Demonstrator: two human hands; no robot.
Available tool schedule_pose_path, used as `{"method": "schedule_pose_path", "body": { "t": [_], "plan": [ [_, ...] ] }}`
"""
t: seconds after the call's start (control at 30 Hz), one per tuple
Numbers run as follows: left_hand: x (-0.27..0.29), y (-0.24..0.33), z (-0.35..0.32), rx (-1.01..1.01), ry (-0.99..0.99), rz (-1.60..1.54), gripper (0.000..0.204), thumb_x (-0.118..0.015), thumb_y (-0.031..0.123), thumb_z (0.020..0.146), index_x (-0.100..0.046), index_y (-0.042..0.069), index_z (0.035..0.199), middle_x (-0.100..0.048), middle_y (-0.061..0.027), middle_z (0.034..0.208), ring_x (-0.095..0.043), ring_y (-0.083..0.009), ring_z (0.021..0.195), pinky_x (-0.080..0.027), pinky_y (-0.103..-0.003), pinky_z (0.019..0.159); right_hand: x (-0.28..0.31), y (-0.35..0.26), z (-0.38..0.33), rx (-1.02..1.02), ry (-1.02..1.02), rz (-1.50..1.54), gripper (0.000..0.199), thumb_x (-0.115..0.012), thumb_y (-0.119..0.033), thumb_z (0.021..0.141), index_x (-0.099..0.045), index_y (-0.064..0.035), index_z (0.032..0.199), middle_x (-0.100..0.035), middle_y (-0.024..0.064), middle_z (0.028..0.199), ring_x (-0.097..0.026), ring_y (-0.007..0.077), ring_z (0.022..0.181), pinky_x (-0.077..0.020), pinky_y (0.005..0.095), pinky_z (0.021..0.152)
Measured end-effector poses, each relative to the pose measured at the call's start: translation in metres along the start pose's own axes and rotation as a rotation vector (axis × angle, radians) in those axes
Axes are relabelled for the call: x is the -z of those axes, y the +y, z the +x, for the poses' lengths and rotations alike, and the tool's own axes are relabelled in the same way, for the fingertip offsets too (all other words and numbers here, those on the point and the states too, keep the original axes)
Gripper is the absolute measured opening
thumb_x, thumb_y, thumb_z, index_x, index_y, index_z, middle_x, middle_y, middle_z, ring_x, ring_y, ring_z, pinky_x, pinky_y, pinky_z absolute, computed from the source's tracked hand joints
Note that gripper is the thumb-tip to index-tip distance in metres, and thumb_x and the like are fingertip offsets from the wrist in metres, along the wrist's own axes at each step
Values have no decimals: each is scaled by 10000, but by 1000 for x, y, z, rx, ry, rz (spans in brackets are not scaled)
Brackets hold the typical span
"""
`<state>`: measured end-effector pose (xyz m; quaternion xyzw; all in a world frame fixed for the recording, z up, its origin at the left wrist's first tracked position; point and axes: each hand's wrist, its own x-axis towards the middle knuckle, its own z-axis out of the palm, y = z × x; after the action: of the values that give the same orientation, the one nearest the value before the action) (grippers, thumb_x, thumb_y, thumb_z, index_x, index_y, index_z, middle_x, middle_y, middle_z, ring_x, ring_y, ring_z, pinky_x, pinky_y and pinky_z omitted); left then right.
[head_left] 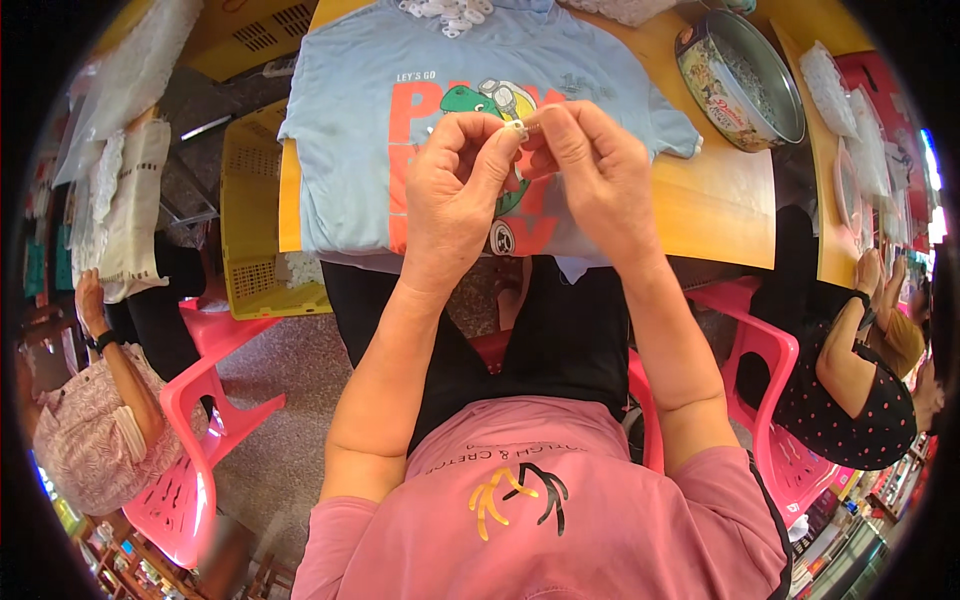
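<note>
We pinch a small white piece [516,130] in our left hand's [450,200] closed grip above the blue shirt [345,150]; whether our right hand [607,178], just beside, grips anything, we cannot tell. Far right, a round tin [712,92] stands on the tabletop [720,205].

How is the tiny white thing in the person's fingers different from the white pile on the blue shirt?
The small white plastic-looking piece looks like just one, while the loose heap of white plastic-looking pieces has many. The small piece is held up in the left hand; the heap lies on the light blue cloth shirt. The small piece is tiny, while the heap spreads wider. Both are whitish; I can't tell if their shapes match.
</note>
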<state>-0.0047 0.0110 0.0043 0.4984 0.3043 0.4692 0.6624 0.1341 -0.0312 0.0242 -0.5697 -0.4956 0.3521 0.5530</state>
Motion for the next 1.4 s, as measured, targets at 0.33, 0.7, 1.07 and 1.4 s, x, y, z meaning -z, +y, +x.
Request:
{"method": "schedule_pose_path", "body": {
  "t": [0.33, 0.7, 1.07, 1.4],
  "plan": [
    [1, -1, -2, -22, -24, 7, 105, -626, 110, 948, -577, 18, 961, -604, 17, 813, -545, -34, 699, -458, -187, 612, 23, 0, 11, 272, -131, -391, 195, -534, -155, 1002, -583, 28, 952, -639, 87, 819, -601, 142, 694, -495, 263, 650],
    [1, -2, -1, -7, -33, 2, 91, -635, 95, 944, -588, 20, 966, -597, 29, 807, -528, -21, 703, -429, -178, 598, 22, 10, 18, 499, -213, -398, 88, -572, -52, 941, -562, 25, 900, -571, 95, 785, -559, 240, 658, -455, 310, 603],
    [1, -1, -3, -30, -47, 64, 86, -641, 88, 941, -589, 23, 964, -592, 37, 791, -521, -14, 694, -414, -180, 582, 20, 9, 19, 560, -211, -392, 73, -613, -28, 898, -556, 17, 886, -522, 130, 764, -532, 310, 662, -446, 346, 594],
    [-1, 2, -1, 36, -34, -3, 86, -622, 106, 953, -581, 31, 962, -595, 23, 809, -538, -34, 697, -434, -190, 609, 24, 9, 17, 441, -253, -370, 107, -538, -82, 965, -557, 14, 921, -543, 121, 770, -540, 262, 648, -452, 331, 606]
  ]
}}
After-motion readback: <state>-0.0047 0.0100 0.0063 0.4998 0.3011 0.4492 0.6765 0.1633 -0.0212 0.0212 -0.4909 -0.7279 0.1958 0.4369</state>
